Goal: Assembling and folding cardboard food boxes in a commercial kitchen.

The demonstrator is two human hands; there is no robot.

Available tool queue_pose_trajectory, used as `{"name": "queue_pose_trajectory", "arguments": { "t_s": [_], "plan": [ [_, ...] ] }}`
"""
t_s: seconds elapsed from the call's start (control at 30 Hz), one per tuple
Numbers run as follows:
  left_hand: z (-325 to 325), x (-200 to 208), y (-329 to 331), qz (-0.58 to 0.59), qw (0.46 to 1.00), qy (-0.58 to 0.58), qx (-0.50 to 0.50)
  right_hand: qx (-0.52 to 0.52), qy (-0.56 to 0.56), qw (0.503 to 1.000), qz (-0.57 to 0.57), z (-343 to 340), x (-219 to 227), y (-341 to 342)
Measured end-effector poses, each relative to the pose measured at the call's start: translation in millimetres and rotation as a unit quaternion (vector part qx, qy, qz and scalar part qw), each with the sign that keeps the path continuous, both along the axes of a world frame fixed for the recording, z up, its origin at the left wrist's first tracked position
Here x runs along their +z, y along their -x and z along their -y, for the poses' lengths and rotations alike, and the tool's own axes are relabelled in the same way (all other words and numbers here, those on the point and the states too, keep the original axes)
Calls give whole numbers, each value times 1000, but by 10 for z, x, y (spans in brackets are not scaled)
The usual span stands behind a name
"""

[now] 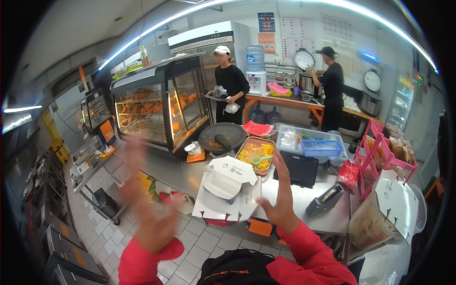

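Steel kitchen counter (180,173) holds a light, flimsy white cardboard box (228,178), best gripped by its edges. Right hand (280,199) spread beside it; blurred left hand (152,213) open, empty.

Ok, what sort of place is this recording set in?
Most likely a fast-food kitchen: a heated display case of fried pieces, a steel counter with white takeaway boxes, and two other people working behind.
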State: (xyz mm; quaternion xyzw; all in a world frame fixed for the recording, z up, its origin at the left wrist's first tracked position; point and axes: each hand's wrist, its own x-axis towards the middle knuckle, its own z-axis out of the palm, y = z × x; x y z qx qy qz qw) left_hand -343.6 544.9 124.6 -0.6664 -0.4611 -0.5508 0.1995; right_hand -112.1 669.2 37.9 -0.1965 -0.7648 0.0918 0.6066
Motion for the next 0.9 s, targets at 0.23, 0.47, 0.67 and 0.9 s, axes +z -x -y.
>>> {"name": "queue_pose_trajectory", "arguments": {
  "t_s": [0.23,0.47,0.67,0.9],
  "plan": [
    [-399,-1062,-918,-461,858,218,-53,310,-180,933,42,1126,174,-137],
    [58,-1812,-1589,-442,891,97,-36,313,88,935,140,1318,-413,-210],
    [349,-1989,-1612,-333,905,248,-90,389,147,893,172,1702,-324,-375],
    [763,-2663,-1884,-374,877,302,2,460,364,779,224,1720,-1069,-49]
  ]
}}
